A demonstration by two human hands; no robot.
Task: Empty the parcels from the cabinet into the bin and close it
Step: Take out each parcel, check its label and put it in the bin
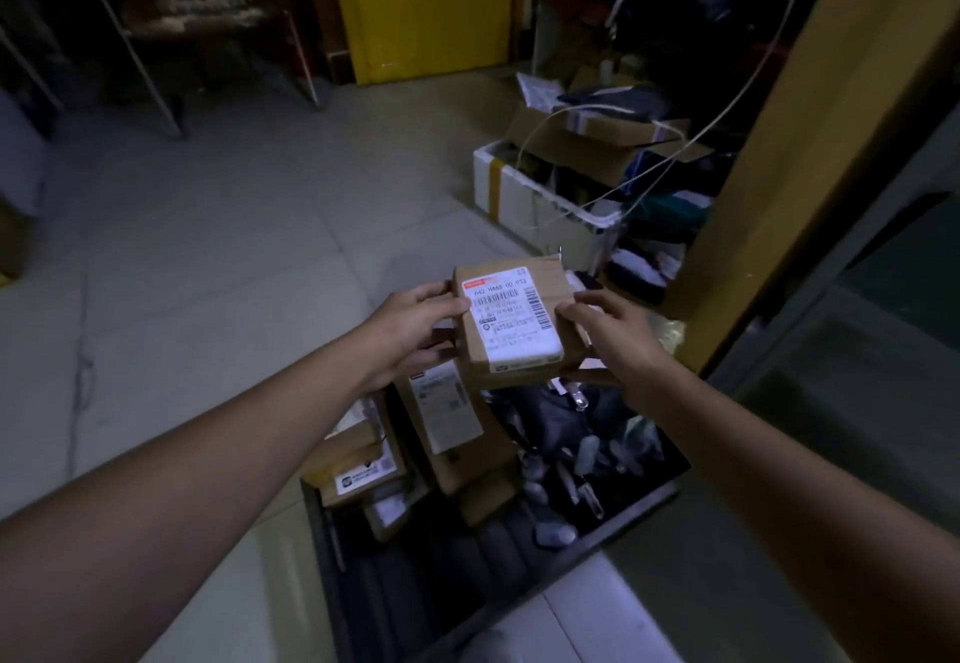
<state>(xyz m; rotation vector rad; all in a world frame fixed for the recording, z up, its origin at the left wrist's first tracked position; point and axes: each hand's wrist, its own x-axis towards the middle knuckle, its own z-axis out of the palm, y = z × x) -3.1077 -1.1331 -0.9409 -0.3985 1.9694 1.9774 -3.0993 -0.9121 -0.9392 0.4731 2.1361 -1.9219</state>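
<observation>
Grey floor tiles (pixel 234 247) fill most of my feed, dim under poor light. At 12 o'clock I see a yellow door (pixel 426 2), and at 10 o'clock the slanted legs of a metal rack (pixel 135 54). At 2 o'clock a white foam box (pixel 519 189) holds cardboard and dark cloth, with a pale cord looping over it. A tall tan panel (pixel 810 153) stands at 3 o'clock.

Near the middle of the view both hands hold a small brown parcel (pixel 514 324), its white barcode label facing up. The left hand (pixel 410 330) grasps the parcel's left edge, thumb on the label. The right hand (pixel 618 340) grasps the right edge, thumb on top and fingers underneath.

The parcel hangs over the far end of a dark bin (pixel 597 532) at 6 o'clock. Inside it lie other labelled boxes (pixel 457 413) toward 7 o'clock and dark plastic-wrapped bags toward 5 o'clock.
</observation>
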